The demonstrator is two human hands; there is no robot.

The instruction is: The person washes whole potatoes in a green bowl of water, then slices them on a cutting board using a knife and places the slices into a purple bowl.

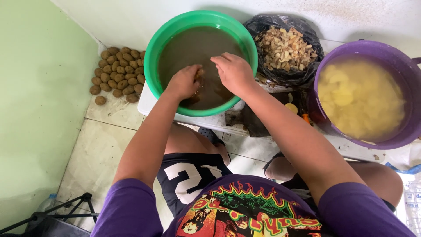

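While both hands dip into the green basin [154, 57] of murky water, the left hand [183, 82] closes around a potato [199, 73]; the right hand [234, 72] hangs beside it, its grip hidden.

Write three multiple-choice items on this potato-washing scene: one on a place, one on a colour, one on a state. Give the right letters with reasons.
1. Where does the pile of unpeeled potatoes lie?
A. In the purple tub
B. On the floor by the green wall, beside the green basin
C. In the black bag

2. What colour is the tub holding the pale peeled pieces in water?
A. Purple
B. Red
C. White

3. What are the two hands doing?
A. Resting on the knees
B. Both reach into the murky water of the green basin
C. Tying the black bag

Answers:
1 B, the brown pile sits on the tiles left of the basin.
2 A, its rim and wall are purple.
3 B, the left hand is closed round a brownish thing at the waterline, and the right hand dips its fingers in beside it.
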